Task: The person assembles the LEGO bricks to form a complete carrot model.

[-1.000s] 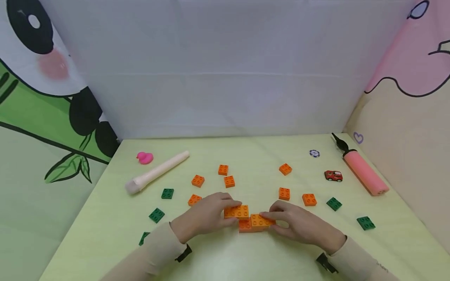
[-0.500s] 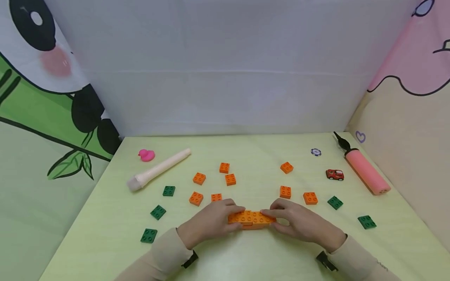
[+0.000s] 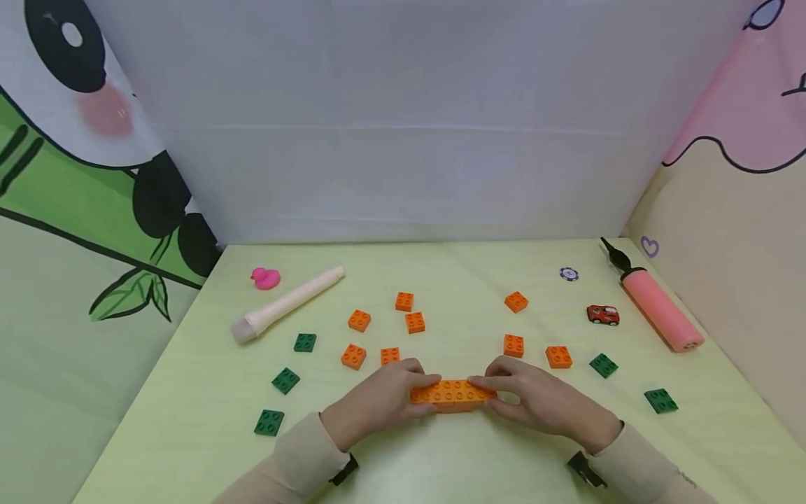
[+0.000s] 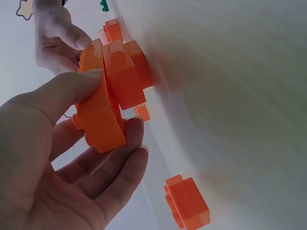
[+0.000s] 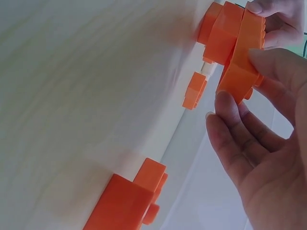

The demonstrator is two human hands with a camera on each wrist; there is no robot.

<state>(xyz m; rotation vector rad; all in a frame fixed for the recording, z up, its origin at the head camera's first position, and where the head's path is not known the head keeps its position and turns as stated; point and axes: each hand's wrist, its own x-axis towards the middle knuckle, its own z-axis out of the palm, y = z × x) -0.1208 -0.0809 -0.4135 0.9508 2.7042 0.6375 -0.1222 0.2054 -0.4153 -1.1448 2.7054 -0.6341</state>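
Note:
In the head view, a small stack of orange toy building bricks stands on the table, with two bricks end to end on top. My left hand [image 3: 384,397] pinches the left top brick [image 4: 101,123] between thumb and fingers. The right top brick [image 5: 240,79] is pinched by my right hand [image 3: 535,397] at its outer end. Beneath them, a middle brick [image 4: 122,76] and a bottom brick [image 4: 139,62] show in the left wrist view. A narrow gap shows there between the left top brick and the middle one.
Loose orange bricks [image 3: 354,356] lie beyond the hands. Green bricks [image 3: 269,423] lie to both sides. Farther back are a pink duck [image 3: 266,278], a white tube [image 3: 290,303], a poker chip [image 3: 569,274], a red toy car [image 3: 602,315] and a pink pump [image 3: 661,310].
My left hand has moved slightly right and down, bringing its brick from raised beside the right one to end to end with it on the stack. My right hand has barely moved.

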